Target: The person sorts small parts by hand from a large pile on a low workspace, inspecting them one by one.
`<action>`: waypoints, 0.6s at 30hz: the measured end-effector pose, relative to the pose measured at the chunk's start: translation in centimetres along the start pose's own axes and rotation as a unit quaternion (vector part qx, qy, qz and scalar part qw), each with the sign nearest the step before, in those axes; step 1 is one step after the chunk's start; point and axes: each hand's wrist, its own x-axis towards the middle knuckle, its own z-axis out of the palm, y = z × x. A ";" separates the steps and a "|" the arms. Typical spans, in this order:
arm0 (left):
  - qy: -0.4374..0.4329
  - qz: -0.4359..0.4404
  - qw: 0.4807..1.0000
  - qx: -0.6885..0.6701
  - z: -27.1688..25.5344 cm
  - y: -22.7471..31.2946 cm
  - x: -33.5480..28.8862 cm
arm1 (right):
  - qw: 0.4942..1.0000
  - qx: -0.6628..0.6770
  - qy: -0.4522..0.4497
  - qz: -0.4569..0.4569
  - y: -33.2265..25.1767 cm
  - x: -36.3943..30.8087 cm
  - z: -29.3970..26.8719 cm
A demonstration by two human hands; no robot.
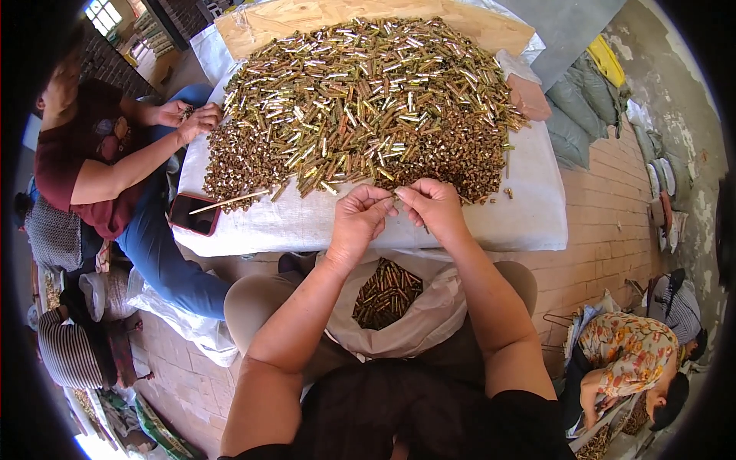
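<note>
My left hand (357,224) and my right hand (434,211) meet over the near edge of the table, fingertips pinched almost together. Something small and dark shows between them, too little to name. Just beyond lies a big heap of brass-coloured metal sleeves (345,100), with small nut-like metal pieces (460,157) gathered along its near side. Below my hands, between my knees, an open white sack (441,326) holds many slim metal pieces (387,293).
A wooden board (491,21) backs the heap on the white-covered table (537,207). At left lie a phone (195,221) and a thin stick (230,201). A co-worker (100,153) handles pieces there; another person (629,360) bends at lower right. Sacks (575,107) stand behind right.
</note>
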 end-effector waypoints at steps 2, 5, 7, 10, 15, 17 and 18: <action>0.001 0.004 1.000 0.006 0.0 0.0 -0.1 | 1.000 -0.028 -0.002 -0.013 -0.2 0.0 0.0; 0.005 -0.005 1.000 0.010 0.0 -0.2 -0.1 | 0.996 -0.092 -0.009 -0.019 -0.2 -0.2 0.1; 0.011 -0.005 1.000 0.006 0.0 -0.4 0.0 | 0.978 -0.164 0.053 -0.119 1.2 -0.2 0.7; 0.035 0.000 0.999 0.003 0.3 -0.7 -0.1 | 0.949 -0.222 0.104 -0.197 2.3 -0.7 1.7; 0.080 0.007 0.997 0.012 0.4 -1.8 -0.3 | 0.939 -0.243 0.123 -0.211 3.0 -1.8 2.9; 0.097 0.030 0.994 0.031 0.5 -2.0 -0.4 | 0.941 -0.234 0.126 -0.209 3.1 -1.9 3.0; 0.097 0.030 0.994 0.031 0.6 -2.1 -0.4 | 0.939 -0.241 0.123 -0.213 3.1 -2.0 3.0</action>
